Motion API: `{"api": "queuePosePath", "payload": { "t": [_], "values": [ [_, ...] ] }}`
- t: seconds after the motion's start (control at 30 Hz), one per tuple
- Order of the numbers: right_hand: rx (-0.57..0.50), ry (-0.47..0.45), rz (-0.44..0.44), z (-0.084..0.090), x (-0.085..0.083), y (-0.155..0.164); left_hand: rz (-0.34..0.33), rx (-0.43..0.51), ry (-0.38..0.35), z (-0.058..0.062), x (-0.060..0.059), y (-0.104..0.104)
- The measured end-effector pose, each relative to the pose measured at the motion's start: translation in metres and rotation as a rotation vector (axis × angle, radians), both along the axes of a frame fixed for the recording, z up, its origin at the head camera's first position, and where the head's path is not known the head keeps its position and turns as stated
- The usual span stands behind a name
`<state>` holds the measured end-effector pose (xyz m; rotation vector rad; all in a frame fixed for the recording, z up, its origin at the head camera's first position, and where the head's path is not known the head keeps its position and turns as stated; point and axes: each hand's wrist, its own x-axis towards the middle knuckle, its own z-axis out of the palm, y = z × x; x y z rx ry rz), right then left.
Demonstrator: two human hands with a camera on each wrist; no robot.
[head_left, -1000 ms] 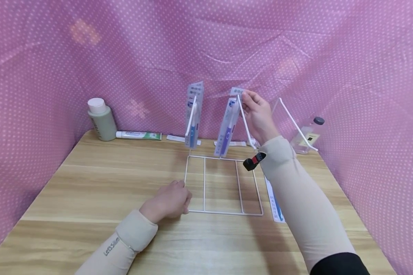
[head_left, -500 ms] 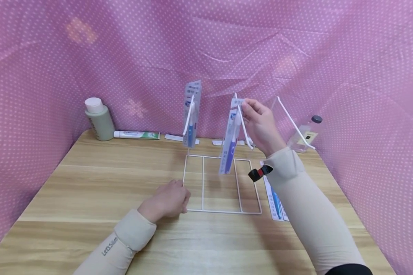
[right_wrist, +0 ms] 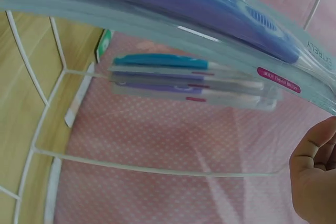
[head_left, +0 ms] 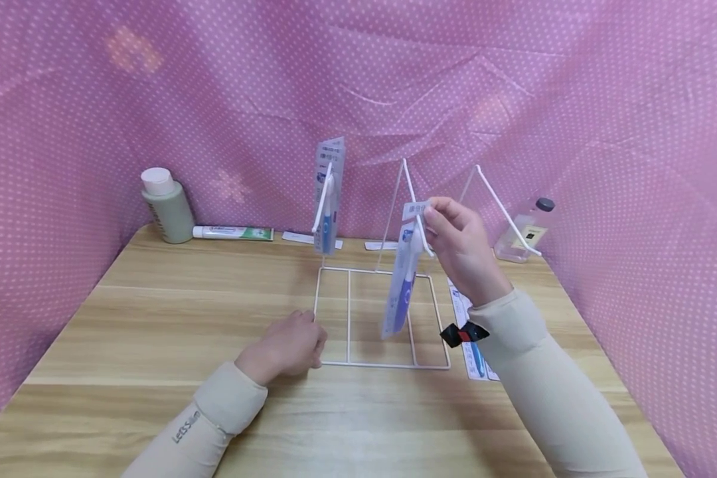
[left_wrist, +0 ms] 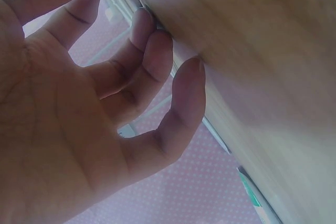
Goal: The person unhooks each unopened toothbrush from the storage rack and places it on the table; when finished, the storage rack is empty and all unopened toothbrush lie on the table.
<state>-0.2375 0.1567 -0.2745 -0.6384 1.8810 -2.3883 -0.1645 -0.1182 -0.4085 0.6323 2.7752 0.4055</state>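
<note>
My right hand (head_left: 463,242) pinches the top of a packaged toothbrush (head_left: 403,292) with a purple handle. The pack hangs near the front end of the middle hook of a white wire display rack (head_left: 349,318), its top overlapping the hook wire. On the left hook hang several packaged toothbrushes (head_left: 328,199); teal and purple handles show among these packs (right_wrist: 157,72) in the right wrist view. My left hand (head_left: 287,342) grips the left side of the rack's base, fingers (left_wrist: 189,93) curled with tips low at the tabletop. The right hook (head_left: 508,211) carries nothing.
More toothbrush packs (head_left: 475,362) lie on the table right of the rack, partly under my right forearm. Along the back stand a green bottle (head_left: 172,209) and a clear bottle (head_left: 526,232). A toothpaste tube (head_left: 233,233) lies there too. A pink dotted curtain (head_left: 263,99) surrounds the table.
My right hand has drawn the purple toothbrush pack forward and down along the middle hook, from its back toward its front end. The left hand keeps its place on the rack.
</note>
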Motion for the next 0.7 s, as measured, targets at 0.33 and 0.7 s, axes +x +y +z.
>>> {"api": "queuePosePath", "payload": {
  "t": [0.33,0.7],
  "values": [
    [0.227,0.137,-0.111,0.010,0.037,0.008,-0.002,0.010,0.006,0.002,0.001,-0.001],
    [0.221,0.207,-0.262,0.027,0.084,0.021,-0.007,0.003,0.000,0.003,0.002,-0.002]
  ]
}}
